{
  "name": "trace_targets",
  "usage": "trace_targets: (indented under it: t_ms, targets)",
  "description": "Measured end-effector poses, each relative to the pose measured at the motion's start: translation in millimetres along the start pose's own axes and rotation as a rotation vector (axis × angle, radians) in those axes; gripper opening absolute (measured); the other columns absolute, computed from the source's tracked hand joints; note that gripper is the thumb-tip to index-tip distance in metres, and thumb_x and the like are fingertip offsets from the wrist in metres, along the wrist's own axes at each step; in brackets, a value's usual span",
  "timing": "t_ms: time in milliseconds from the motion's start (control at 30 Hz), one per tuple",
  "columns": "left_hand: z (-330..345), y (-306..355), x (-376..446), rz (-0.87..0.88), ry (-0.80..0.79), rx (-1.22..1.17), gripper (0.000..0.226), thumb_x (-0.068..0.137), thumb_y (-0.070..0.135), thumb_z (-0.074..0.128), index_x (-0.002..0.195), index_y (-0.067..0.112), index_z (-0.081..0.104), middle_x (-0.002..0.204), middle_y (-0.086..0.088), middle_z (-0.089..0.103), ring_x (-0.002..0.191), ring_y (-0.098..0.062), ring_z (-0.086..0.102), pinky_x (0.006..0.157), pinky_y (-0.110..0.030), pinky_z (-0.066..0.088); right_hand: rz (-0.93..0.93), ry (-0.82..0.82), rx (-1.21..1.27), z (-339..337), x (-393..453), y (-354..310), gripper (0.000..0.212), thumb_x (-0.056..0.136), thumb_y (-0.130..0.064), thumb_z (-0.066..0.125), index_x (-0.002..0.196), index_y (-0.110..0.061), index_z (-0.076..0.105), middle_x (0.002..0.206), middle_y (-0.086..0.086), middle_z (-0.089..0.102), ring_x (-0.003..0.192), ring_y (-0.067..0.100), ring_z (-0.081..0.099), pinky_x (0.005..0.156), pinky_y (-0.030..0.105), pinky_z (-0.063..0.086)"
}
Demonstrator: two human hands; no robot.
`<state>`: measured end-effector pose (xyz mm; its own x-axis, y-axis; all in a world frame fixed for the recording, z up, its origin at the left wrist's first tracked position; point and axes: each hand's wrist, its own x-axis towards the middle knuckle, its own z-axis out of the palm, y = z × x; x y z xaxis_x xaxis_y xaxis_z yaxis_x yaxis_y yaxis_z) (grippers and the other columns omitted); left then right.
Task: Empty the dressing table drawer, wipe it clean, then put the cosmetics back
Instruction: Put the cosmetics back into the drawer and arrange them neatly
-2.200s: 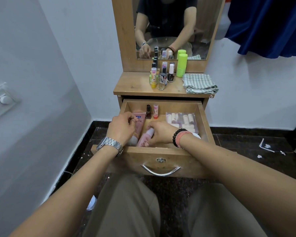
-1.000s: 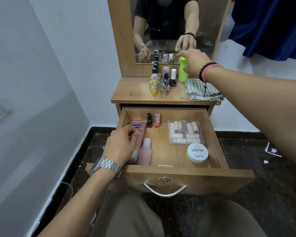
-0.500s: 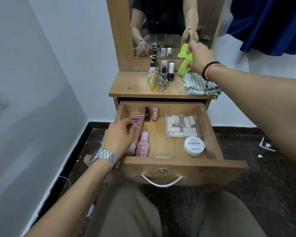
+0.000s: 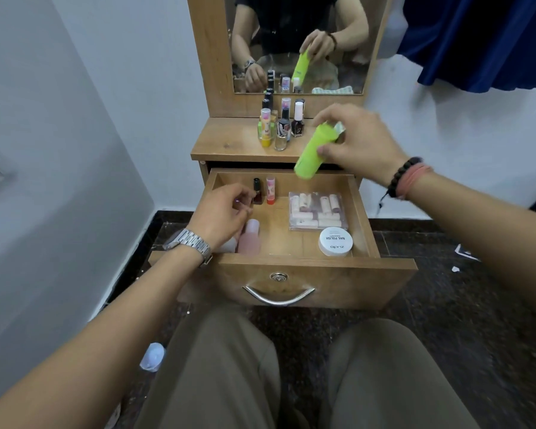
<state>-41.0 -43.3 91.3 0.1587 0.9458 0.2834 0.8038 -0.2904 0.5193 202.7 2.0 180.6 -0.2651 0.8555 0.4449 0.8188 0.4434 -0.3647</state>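
Note:
The wooden drawer point(image 4: 316, 275) is pulled out. My right hand point(image 4: 358, 140) grips a lime green bottle point(image 4: 313, 153), tilted, above the drawer's back edge. My left hand point(image 4: 220, 213) hovers inside the drawer's left side, fingers loosely curled over a pink bottle point(image 4: 248, 238) and a partly hidden tube. Also in the drawer lie a dark nail polish point(image 4: 257, 191), a small red-capped bottle point(image 4: 270, 190), a clear pack of small tubes point(image 4: 317, 210) and a white nail polish remover tub point(image 4: 335, 241).
Several nail polish bottles point(image 4: 280, 125) stand on the dressing table top point(image 4: 229, 144) below the mirror point(image 4: 297, 41). A white wall runs along the left. A blue curtain point(image 4: 483, 38) hangs at the upper right. My knees are below the drawer front.
My right hand left the drawer, took the green bottle from the table top and has brought it down over the drawer. My left hand stayed in the drawer's left side.

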Motion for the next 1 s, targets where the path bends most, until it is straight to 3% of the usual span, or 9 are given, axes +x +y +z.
trace_targets:
  t_ms: [100,300,367,433,500,567,667,1000]
  targets:
    - [6,5,13,0.004,-0.046,-0.021,0.033,0.083,0.014,0.069,0.114,0.021,0.062,0.102,0.005,0.065,0.087,-0.011,0.060,0.080,-0.029,0.051,0.054,-0.100,0.075,37,-9,-14,0.036,0.076,-0.016,0.075,0.109,-0.019,0.062,0.114,0.004,0.060,0.103,0.020,0.055,0.084,0.029,0.044]
    - [18,0,35,-0.117,-0.196,0.092,0.047,0.079,0.020,0.073,0.123,0.020,0.057,0.111,-0.001,0.064,0.097,-0.019,0.060,0.087,-0.036,0.050,0.418,-0.181,0.247,89,-10,-15,0.026,0.078,-0.015,0.074,0.100,-0.018,0.062,0.101,0.003,0.059,0.097,0.020,0.061,0.077,0.029,0.052]
    - [24,-5,40,-0.143,-0.241,0.107,0.049,0.078,0.018,0.074,0.124,0.019,0.056,0.111,-0.003,0.065,0.100,-0.022,0.061,0.088,-0.036,0.050,0.519,-0.189,0.308,98,-10,-13,0.013,0.080,-0.014,0.074,0.084,-0.017,0.062,0.100,0.006,0.063,0.097,0.021,0.064,0.083,0.032,0.055]
    - [29,-7,45,-0.166,-0.258,0.116,0.047,0.079,0.017,0.073,0.123,0.018,0.057,0.113,-0.006,0.066,0.103,-0.025,0.062,0.090,-0.039,0.051,0.606,-0.199,0.381,106,-11,-12,0.018,0.081,-0.013,0.072,0.072,-0.020,0.059,0.103,0.011,0.070,0.096,0.023,0.069,0.085,0.034,0.057]
    - [33,-8,50,-0.190,-0.258,0.127,0.045,0.081,0.017,0.070,0.124,0.016,0.057,0.116,-0.009,0.065,0.106,-0.028,0.061,0.091,-0.040,0.050,0.675,-0.201,0.407,115,-10,-9,0.006,0.081,-0.015,0.073,0.083,-0.016,0.068,0.106,0.012,0.072,0.096,0.022,0.069,0.087,0.031,0.056]
    - [36,-11,53,-0.221,-0.259,0.124,0.042,0.084,0.018,0.067,0.125,0.014,0.057,0.119,-0.010,0.064,0.109,-0.030,0.060,0.092,-0.038,0.050,0.681,-0.192,0.363,121,-9,-6,0.023,0.081,-0.020,0.075,0.101,-0.010,0.073,0.108,0.009,0.071,0.103,0.022,0.066,0.088,0.026,0.052]
    - [40,-16,55,-0.272,-0.251,0.113,0.039,0.084,0.019,0.065,0.122,0.014,0.061,0.118,-0.013,0.064,0.108,-0.032,0.060,0.092,-0.036,0.050,0.660,-0.225,0.313,125,-10,-2,0.033,0.079,-0.026,0.078,0.107,-0.009,0.073,0.112,0.010,0.070,0.107,0.023,0.064,0.090,0.028,0.050]
    - [45,-19,56,-0.313,-0.212,0.142,0.039,0.082,0.011,0.064,0.120,0.018,0.062,0.119,-0.016,0.062,0.104,-0.034,0.061,0.088,-0.036,0.052,0.548,-0.279,0.137,139,-7,1,0.034,0.075,-0.016,0.082,0.107,-0.010,0.072,0.113,0.014,0.068,0.105,0.025,0.062,0.089,0.032,0.053]
